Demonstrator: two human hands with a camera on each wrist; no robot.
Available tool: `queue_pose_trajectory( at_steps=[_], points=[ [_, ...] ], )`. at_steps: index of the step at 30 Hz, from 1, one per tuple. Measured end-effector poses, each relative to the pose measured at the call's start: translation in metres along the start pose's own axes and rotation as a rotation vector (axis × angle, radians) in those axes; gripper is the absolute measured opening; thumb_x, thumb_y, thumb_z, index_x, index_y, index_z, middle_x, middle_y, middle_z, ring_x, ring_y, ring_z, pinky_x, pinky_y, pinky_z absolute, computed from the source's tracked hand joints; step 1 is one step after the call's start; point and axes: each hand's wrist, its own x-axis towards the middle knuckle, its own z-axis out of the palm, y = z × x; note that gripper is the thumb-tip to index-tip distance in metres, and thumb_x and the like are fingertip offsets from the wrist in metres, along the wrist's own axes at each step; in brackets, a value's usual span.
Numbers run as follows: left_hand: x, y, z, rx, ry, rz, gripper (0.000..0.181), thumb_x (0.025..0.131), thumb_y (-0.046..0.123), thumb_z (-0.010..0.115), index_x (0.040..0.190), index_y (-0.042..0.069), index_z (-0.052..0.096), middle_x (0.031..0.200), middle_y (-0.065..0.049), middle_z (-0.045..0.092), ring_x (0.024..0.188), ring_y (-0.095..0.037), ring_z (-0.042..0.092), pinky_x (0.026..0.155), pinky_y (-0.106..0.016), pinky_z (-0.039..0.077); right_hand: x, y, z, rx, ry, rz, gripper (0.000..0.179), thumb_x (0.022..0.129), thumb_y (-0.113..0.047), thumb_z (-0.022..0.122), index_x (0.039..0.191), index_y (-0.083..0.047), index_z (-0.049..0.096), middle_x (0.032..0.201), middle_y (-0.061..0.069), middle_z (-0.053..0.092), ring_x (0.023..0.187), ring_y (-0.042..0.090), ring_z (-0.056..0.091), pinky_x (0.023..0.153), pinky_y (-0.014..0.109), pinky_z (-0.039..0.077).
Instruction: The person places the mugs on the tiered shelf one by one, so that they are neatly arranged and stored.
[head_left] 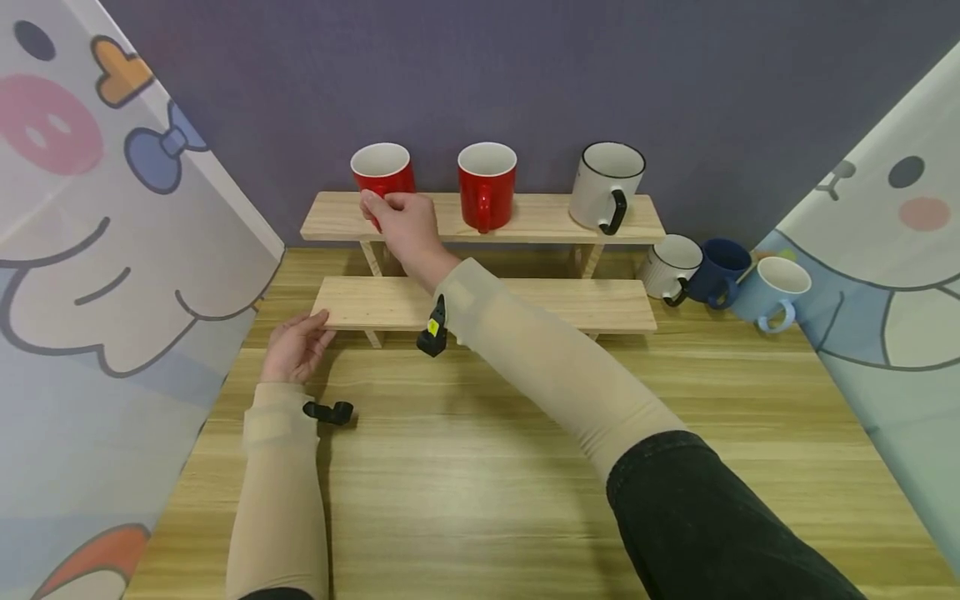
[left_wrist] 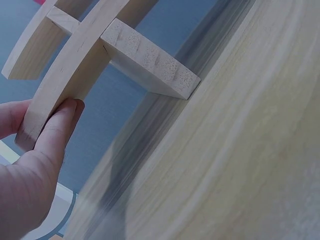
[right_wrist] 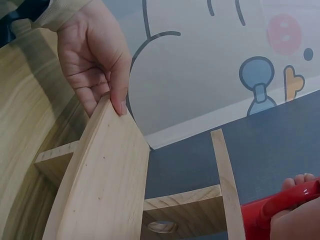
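Note:
A two-tier wooden shelf stands on the table. My left hand grips the front left corner of its lower board, with the board between thumb and fingers in the left wrist view. My right hand reaches over the lower board and pinches the handle of a red mug at the left end of the upper board. In the right wrist view that mug's red handle shows between the fingers. A second red mug stands mid-board, and a white mug with black handle is at the right.
Right of the shelf, on the wooden table, a ribbed white mug, a dark blue mug and a light blue mug stand close together. A grey wall rises behind, with cartoon-printed panels on both sides.

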Motion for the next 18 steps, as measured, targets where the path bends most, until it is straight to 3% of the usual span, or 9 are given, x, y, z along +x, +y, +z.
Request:
queue_pose_trajectory(
  at_steps=[10, 18],
  points=[
    [-0.0003, -0.0004, 0.0014, -0.016, 0.0, -0.004, 0.017, 0.097, -0.005, 0.067, 0.112, -0.004, 0.059, 0.093, -0.014, 0.069, 0.08, -0.019, 0.071, 0.084, -0.024, 0.059, -0.0011, -0.0007, -0.0044, -0.102, 0.028, 0.006, 0.03, 0.098, -0.038, 0.071, 0.107, -0.011, 0.078, 0.096, -0.006, 0.069, 0.092, 0.012, 0.058, 0.077, 0.02, 0.054],
    [0.0, -0.0002, 0.0019, -0.027, 0.002, -0.003, 0.016, 0.097, -0.006, 0.066, 0.111, -0.004, 0.059, 0.095, -0.015, 0.069, 0.082, -0.02, 0.071, 0.083, -0.025, 0.059, -0.0077, 0.0017, -0.0096, -0.068, 0.044, 0.0, 0.026, 0.096, -0.036, 0.074, 0.102, -0.011, 0.078, 0.094, -0.008, 0.07, 0.092, 0.01, 0.059, 0.078, 0.021, 0.055]
  ],
)
